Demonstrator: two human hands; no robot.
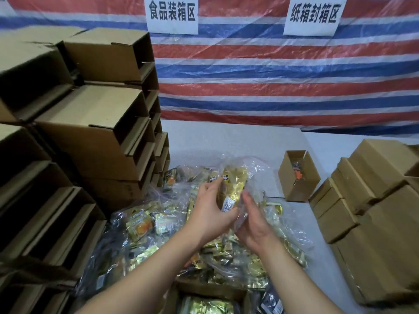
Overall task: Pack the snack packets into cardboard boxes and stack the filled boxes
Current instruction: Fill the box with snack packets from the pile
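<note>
A heap of gold and black snack packets [145, 225] in clear plastic bags covers the middle of the white table [226, 141]. Above the heap, my left hand [210, 209] grips a clear bag of gold snack packets [233, 186] from its left side. My right hand [254, 220] holds the loose plastic of the same bag from the right. An open cardboard box [188, 291] at the bottom edge holds gold packets. Another small open box [297, 175] stands to the right with something orange inside.
Tall stacks of empty open cardboard boxes [95, 123] fill the left side. Closed boxes [374, 200] are stacked at the right. A red, white and blue striped tarp [272, 75] with two paper signs hangs behind the table.
</note>
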